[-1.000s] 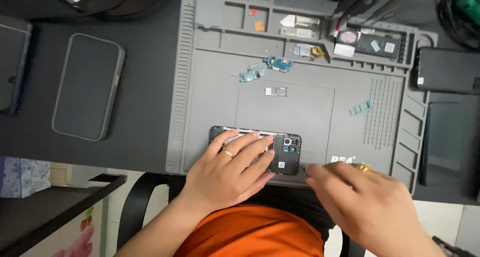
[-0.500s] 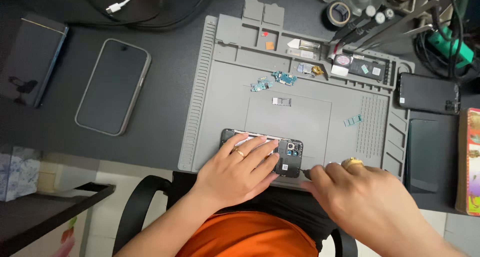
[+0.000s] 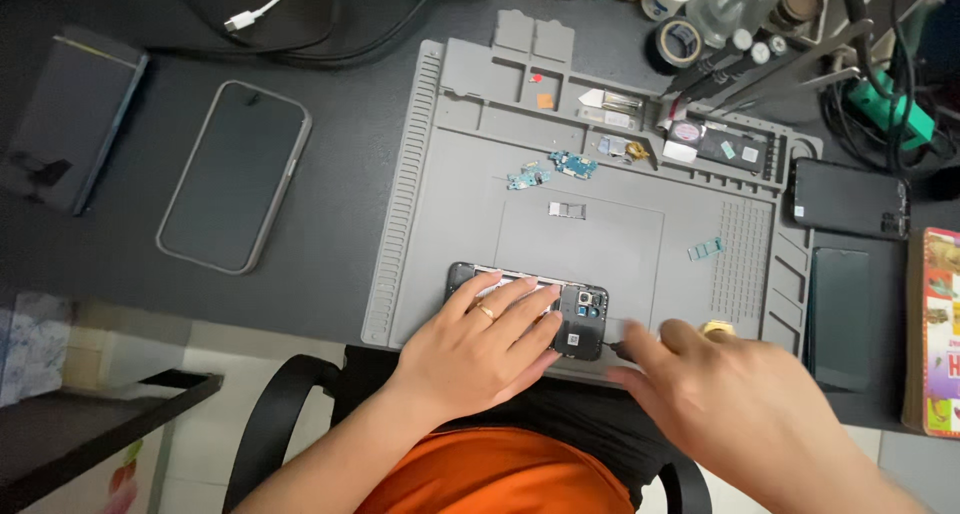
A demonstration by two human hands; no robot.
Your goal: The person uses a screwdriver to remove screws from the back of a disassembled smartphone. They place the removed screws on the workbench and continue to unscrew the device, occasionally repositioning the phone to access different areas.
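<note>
An opened black phone (image 3: 583,319) with its back off lies at the near edge of a grey repair mat (image 3: 450,204). My left hand (image 3: 470,349), a ring on one finger, lies flat over the phone's left part and holds it down. My right hand (image 3: 740,404), blurred, is just right of the phone, its fingers pinched on a thin dark tool (image 3: 617,350) whose tip is at the phone's right end. A gold ring (image 3: 716,328) shows on that hand.
Small blue circuit boards (image 3: 572,163), a card tray (image 3: 567,210) and a green part (image 3: 705,248) lie on the mat. Left of it are a grey phone (image 3: 233,177) and a dark case (image 3: 65,119). Right: two dark phones (image 3: 848,197), a book (image 3: 940,334). Tape (image 3: 680,42) and tweezers behind.
The view has shifted, so the mat sits more to the right. My left hand stays on the phone. My right hand has moved a little left, up to the phone's right end.
</note>
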